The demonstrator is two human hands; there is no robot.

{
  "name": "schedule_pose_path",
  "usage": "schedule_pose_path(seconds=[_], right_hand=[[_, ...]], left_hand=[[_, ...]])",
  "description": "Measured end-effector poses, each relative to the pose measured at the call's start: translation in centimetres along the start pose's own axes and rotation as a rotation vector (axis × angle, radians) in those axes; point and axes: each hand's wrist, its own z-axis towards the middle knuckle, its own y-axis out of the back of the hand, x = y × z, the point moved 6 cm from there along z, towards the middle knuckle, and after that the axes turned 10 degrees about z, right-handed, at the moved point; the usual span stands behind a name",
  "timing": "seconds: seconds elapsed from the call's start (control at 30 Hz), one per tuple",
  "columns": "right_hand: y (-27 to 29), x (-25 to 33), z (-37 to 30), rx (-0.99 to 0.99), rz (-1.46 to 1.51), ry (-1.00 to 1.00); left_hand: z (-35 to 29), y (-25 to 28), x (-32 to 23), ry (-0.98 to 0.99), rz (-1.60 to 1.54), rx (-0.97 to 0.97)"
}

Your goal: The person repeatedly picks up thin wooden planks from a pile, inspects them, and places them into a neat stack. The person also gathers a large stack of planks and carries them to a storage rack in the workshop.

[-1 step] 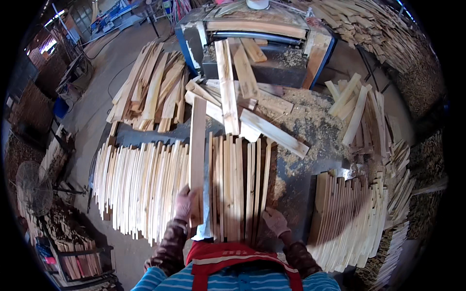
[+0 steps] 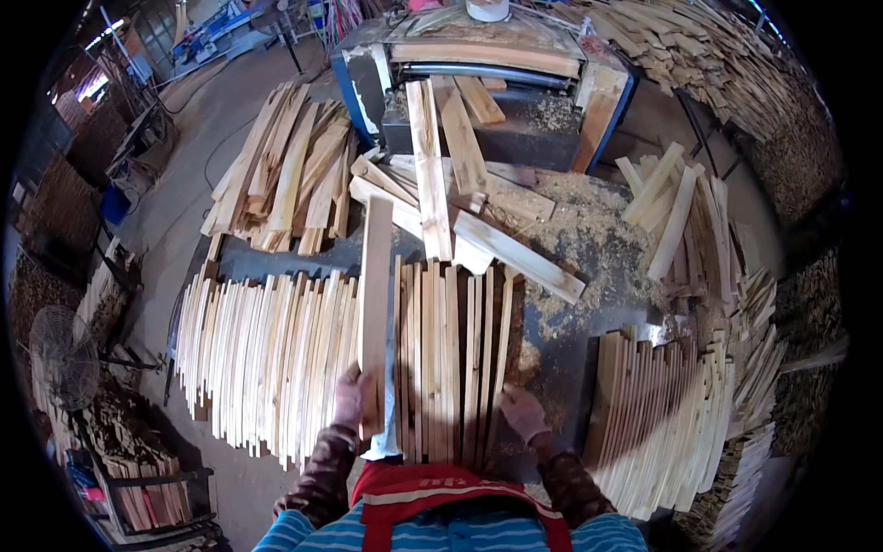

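Note:
My left hand [image 2: 349, 397], in a pale glove, is closed on the lower part of a long wooden board [image 2: 375, 304]. This board is tilted up above the row and reaches toward the middle of the table. Beside it on the left stands a tight row of pale wooden strips [image 2: 276, 359]. To its right is a shorter row of strips on edge [image 2: 430, 359], with dark gaps between some. My gloved right hand [image 2: 523, 412] has its fingers closed at the near part of the outermost wooden strip [image 2: 505, 322]; the fingertips are partly hidden.
A blue-sided machine with a roller [image 2: 487, 72] stands at the far side, loose boards [image 2: 429, 175] before it. Sawdust [image 2: 589, 239] covers the table's right part. More strips are stacked at right [image 2: 658, 414], and a board pile [image 2: 285, 175] lies far left. A fan [image 2: 64, 357] stands at left.
The board in my left hand has come slightly toward me, and the left hand has shifted a little nearer. My right hand stays by the outermost strip, almost unmoved.

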Motion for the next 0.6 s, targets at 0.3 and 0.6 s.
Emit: schedule_pose_path(seconds=[0.3,0.6], right_hand=[[3.2,20.1,21.8,-0.169,-0.321,0.244],[-2.3,24.3,39.3,-0.249,-0.077,0.228]], left_hand=[[-1.2,-1.4,7.1,0.313,-0.143,-0.073],[-0.8,1.2,14.1,0.404,-0.202,-0.183]])
